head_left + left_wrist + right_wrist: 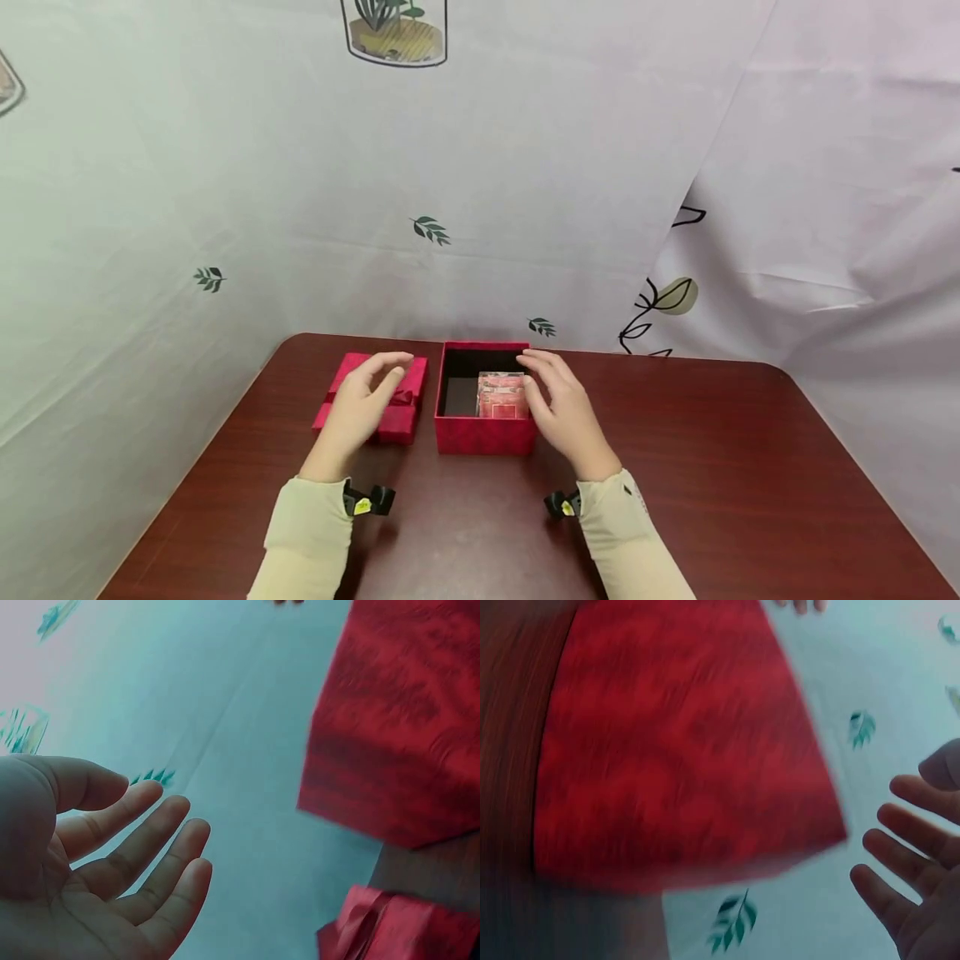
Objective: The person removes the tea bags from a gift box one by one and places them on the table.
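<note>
looks like a point between moves: possibly with filling finished and covering not yet begun, judging by red packets inside the uncovered red box, toward its right side, and by the red lid, ribboned and topped with a bow, on the tabletop just left of the box. would then likely call for taking the lid by opposite edges, lifting it level, squaring it over the rim and lowering it evenly, without catching a corner. could equally call for dipping into the box toward the packets; cannot tell which.

as for pose, reaching forward in pale sleeves and dark wrist straps, roughly mirrored. holding left hand over the lid in the head view, with bent fingers and thumb set apart; showing a gap from both box and lid in the left wrist view. holding right hand beside the box, overlapping the right rim in the head view, yet with a narrow gap from the wall in the right wrist view, so apparently without contact. grasping nothing with either grip: released, loosely curved, spread at the fingertips.
</note>
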Demonstrator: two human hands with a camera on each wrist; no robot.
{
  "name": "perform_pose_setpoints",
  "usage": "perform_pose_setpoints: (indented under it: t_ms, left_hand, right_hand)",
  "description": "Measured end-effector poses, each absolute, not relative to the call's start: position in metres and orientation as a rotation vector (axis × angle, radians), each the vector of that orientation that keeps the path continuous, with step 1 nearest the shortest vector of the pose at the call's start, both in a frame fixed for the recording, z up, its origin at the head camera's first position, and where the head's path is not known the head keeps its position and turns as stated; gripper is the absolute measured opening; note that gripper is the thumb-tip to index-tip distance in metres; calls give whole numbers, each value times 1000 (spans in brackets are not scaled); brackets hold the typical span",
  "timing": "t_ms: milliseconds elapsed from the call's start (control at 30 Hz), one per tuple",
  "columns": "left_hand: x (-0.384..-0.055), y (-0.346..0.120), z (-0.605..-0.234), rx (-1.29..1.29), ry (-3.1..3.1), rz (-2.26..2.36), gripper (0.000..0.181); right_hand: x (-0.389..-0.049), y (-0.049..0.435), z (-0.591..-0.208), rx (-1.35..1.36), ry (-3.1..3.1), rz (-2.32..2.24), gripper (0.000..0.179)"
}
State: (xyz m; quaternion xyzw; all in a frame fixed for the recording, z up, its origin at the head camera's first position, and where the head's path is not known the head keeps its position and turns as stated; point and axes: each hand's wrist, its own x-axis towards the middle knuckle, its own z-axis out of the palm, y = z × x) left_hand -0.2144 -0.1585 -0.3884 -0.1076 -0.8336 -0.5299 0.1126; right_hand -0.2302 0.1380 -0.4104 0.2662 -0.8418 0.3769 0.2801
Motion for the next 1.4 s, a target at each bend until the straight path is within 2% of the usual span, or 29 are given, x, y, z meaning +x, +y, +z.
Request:
perform_pose_setpoints:
  t_ms: [533, 900, 1267, 1400]
  left_hand:
    - [-225, -86, -396, -611, -2558, -1226, 31]
    - [-255, -60, -395, -595, -2896, -854, 22]
    - [-266, -44, -395, -582, -3098, -623, 29]
    - [-268, -42, -396, -573, -3128, -612, 26]
  right_hand:
    - [-250, 174, -432, 645, -2626, 985, 55]
    - [-256, 174, -445, 688, -2666, 1006, 54]
    - [-257, 173, -447, 697, -2686, 1035, 54]
    - [-256, 174, -448, 694, -2689, 1037, 54]
